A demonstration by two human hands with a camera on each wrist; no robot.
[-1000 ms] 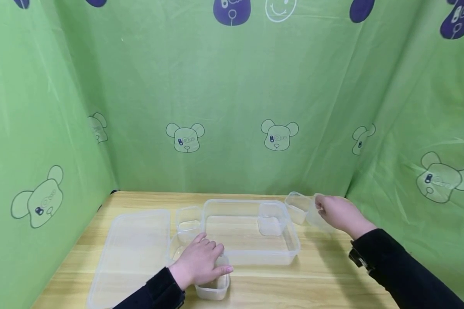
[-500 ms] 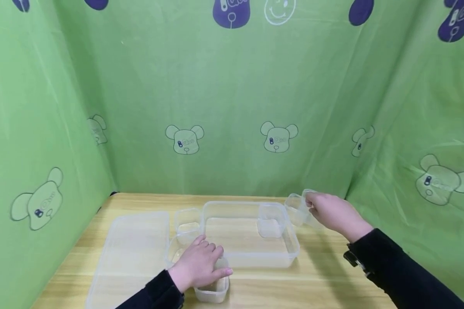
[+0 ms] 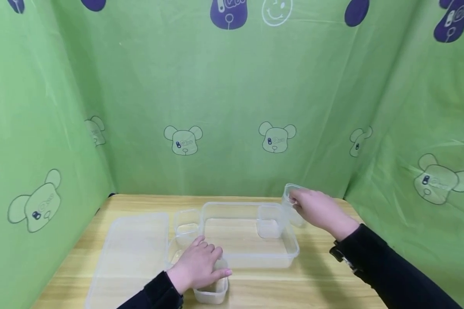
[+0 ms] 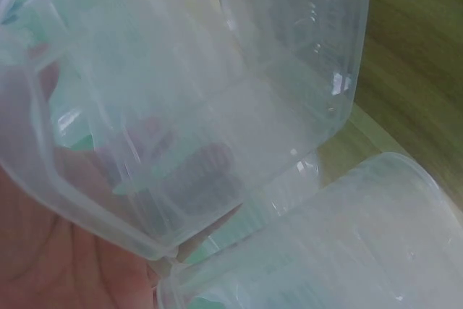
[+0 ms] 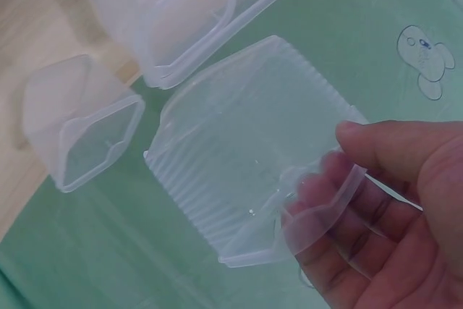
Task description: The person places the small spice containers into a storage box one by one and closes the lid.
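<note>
Small ribbed box (image 5: 239, 150), of translucent plastic, held by the right hand (image 3: 319, 210) beside the far right corner of the large container (image 3: 255, 261), its rim higher than the container's. Right grip: closed on the wall at the box's mouth, the thumb (image 5: 394, 146) on one face, the fingers seen through the plastic on the other. Thin walls and no visible contents suggest a light piece, stiff enough to hold its form yet liable to flex under a hard squeeze. Smooth faces are probably slippery; the ribbed sides may offer more purchase, but the rim wall, where the grip sits, appears the surest hold, with pressure kept modest lest the edge bow or crack. Clear walls also make the outline hard to judge against its neighbours. A second box (image 5: 79, 121) stands near it on the table (image 3: 263, 287); an inner box (image 3: 270, 229) occupies the far right corner of the large container. Left hand (image 3: 201, 264): resting over the front box (image 3: 212, 297); whether this grip pinches the wall or merely lies upon it cannot be told. Farther left, a flat translucent lid (image 3: 129, 253).
</note>
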